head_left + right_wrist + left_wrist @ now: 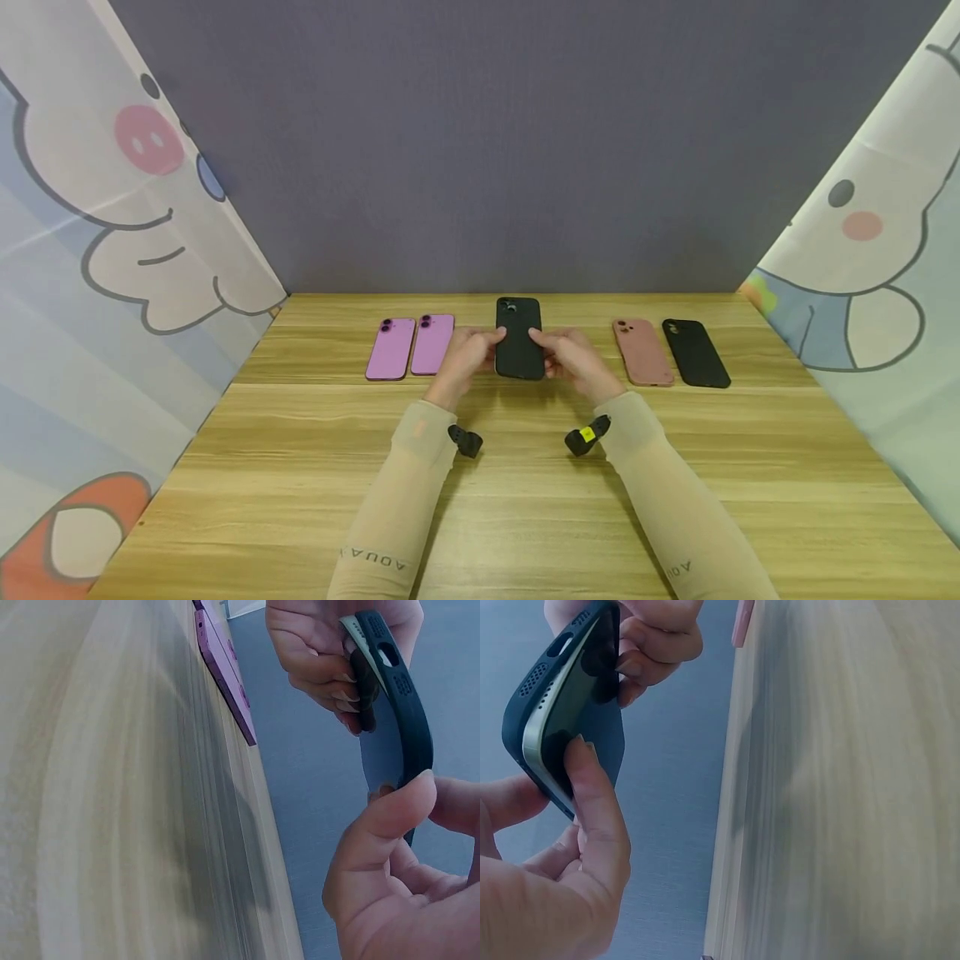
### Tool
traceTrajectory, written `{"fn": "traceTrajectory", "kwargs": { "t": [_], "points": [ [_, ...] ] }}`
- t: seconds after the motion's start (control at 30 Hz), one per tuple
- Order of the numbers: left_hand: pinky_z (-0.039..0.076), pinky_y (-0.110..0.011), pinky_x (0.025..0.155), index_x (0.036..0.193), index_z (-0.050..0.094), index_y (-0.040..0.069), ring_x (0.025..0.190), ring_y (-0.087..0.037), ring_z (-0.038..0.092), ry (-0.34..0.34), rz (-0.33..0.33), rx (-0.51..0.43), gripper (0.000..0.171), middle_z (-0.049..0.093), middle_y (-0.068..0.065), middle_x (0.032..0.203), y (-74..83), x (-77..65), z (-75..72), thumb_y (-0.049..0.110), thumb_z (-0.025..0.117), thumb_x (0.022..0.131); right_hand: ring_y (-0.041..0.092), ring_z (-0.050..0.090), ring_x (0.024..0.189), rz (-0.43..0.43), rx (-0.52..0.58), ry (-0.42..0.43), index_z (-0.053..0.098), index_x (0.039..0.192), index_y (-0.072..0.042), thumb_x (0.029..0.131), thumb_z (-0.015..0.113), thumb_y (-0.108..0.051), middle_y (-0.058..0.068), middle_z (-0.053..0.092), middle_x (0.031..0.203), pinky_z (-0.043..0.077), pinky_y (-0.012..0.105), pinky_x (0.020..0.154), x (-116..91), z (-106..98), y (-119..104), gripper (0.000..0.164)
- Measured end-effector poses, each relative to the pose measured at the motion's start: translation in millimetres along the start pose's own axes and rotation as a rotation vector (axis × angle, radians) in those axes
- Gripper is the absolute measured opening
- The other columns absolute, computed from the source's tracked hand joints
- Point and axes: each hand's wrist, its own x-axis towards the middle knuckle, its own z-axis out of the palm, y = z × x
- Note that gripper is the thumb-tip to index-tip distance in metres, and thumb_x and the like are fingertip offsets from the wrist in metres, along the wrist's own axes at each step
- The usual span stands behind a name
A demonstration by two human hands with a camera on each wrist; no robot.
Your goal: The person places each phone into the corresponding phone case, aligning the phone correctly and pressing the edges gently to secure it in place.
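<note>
Grey wall point(510, 150) stands behind the dark case point(520, 346), and our wooden table point(517, 517) spreads below it. We grip this case from both sides: our left hand point(467, 357) pinches its left edge, our right hand point(576, 357) its right, thumbs on the back. Inside it shows a pale-edged phone point(534, 739); we cannot tell whether it sits fully home. Left of the case lie two purple phones point(391, 352); to its right, a pink cover point(645, 354), then a black cover point(697, 354).

held case point(520, 346): black | phones point(390, 351): purple | loose cases point(644, 353): pink, black | table point(517, 517): wood-grain
</note>
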Motion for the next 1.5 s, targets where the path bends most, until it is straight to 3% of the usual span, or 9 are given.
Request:
{"fn": "traceTrajectory", "kwargs": {
  "t": [0.17,0.43,0.67,0.9,1.37,1.5],
  "points": [
    [0.059,-0.042,0.079,0.107,0.073,-0.003,0.077,-0.023,0.067,0.025,-0.006,-0.028,0.027,0.069,-0.01,0.085,3.1,0.7,0.1,0.022,0.064,0.1,0.013,0.049,0.057,0.011,-0.045,-0.065,0.069,0.104,0.001,0.101,0.064,-0.039,0.002,0.054,0.07,0.045,0.026,0.054,-3,-2,-1,0.04],
    [0.058,-0.042,0.079,0.102,0.074,-0.001,0.08,-0.028,0.066,0.057,-0.007,-0.038,0.028,0.068,-0.009,0.085,6.0,-0.8,-0.2,0.025,0.065,0.101,0.013,0.048,0.055,0.047,-0.092,-0.153,0.071,0.102,-0.001,0.101,0.063,-0.043,0.003,0.055,0.07,0.044,0.026,0.054,-5,-3,-5,0.042],
    [0.058,-0.046,0.083,0.103,0.074,-0.002,0.082,-0.03,0.066,0.056,0.008,-0.056,0.027,0.069,-0.008,0.083,4.4,-1.3,1.2,0.024,0.064,0.101,0.011,0.043,0.05,0.034,-0.111,-0.161,0.069,0.09,-0.004,0.102,0.062,-0.043,0.001,0.054,0.065,0.04,0.025,0.051,-4,-2,-2,0.041],
    [0.058,-0.046,0.086,0.108,0.073,-0.003,0.076,-0.021,0.069,0.024,-0.008,-0.061,0.028,0.071,-0.01,0.087,3.5,-1.4,0.5,0.023,0.066,0.1,0.01,0.041,0.047,0.02,-0.141,-0.174,0.067,0.084,-0.007,0.104,0.059,-0.04,0.0,0.05,0.061,0.038,0.024,0.048,-5,-4,1,0.039],
    [0.058,-0.039,0.076,0.104,0.069,-0.005,0.066,-0.016,0.062,0.011,-0.06,-0.138,0.026,0.064,-0.007,0.08,8.3,1.4,-0.3,0.02,0.069,0.097,0.009,0.041,0.048,-0.041,-0.154,-0.224,0.068,0.08,-0.009,0.104,0.059,-0.037,-0.001,0.051,0.061,0.036,0.025,0.05,-8,-10,0,0.038],
    [0.056,-0.049,0.085,0.102,0.068,-0.004,0.065,-0.016,0.06,0.039,-0.06,-0.148,0.025,0.062,-0.007,0.08,9.5,1.2,-1.2,0.02,0.07,0.096,0.009,0.041,0.048,-0.038,-0.157,-0.23,0.068,0.082,-0.009,0.105,0.059,-0.036,-0.002,0.05,0.061,0.037,0.024,0.049,-9,-10,-1,0.037]
  ]
}}
